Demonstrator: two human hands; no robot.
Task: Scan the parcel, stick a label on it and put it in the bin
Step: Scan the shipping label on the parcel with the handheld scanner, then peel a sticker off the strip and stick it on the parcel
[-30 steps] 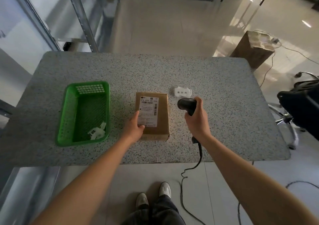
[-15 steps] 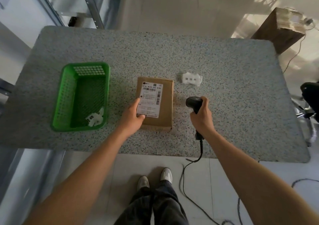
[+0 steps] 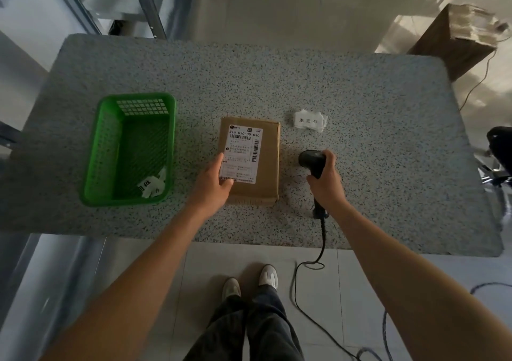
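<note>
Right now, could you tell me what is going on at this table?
A person is working on a cardboard parcel lying flat on the speckled table. The left hand rests on its near left corner, over the shipping label, while the right hand grips a corded barcode scanner beside it. A small stack of white labels lies beyond the scanner. The green bin on the left holds only paper scraps.

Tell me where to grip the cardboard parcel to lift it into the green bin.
Probably grip the cardboard parcel by its long side edges, coming from above: it lies flat, label up, open table either side. The left hand already rests on its near-left corner.
</note>
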